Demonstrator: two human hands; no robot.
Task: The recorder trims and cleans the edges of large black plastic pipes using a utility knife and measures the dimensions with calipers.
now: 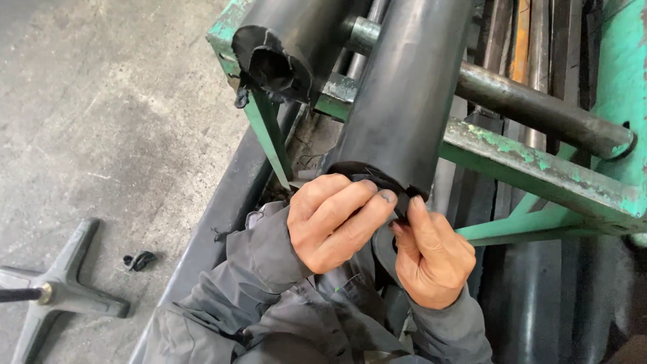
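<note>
A thick black rubber-covered roller (408, 87) lies on a green metal rack (539, 168) and points toward me. At its near end a strip of black rubber (377, 180) is peeled back from the edge. My left hand (337, 219) is closed around that strip, thumb and fingers pinching it. My right hand (431, 253) grips the same strip from the right, thumb pressed against the roller's end. A curl of rubber hangs down between both hands. Both arms wear grey sleeves.
A second black roller (286, 40) with a torn rubber end lies to the left on the rack. A bare steel shaft (539, 108) crosses the rack. On the concrete floor lie a small rubber scrap (139, 259) and a grey star-shaped base (57, 290).
</note>
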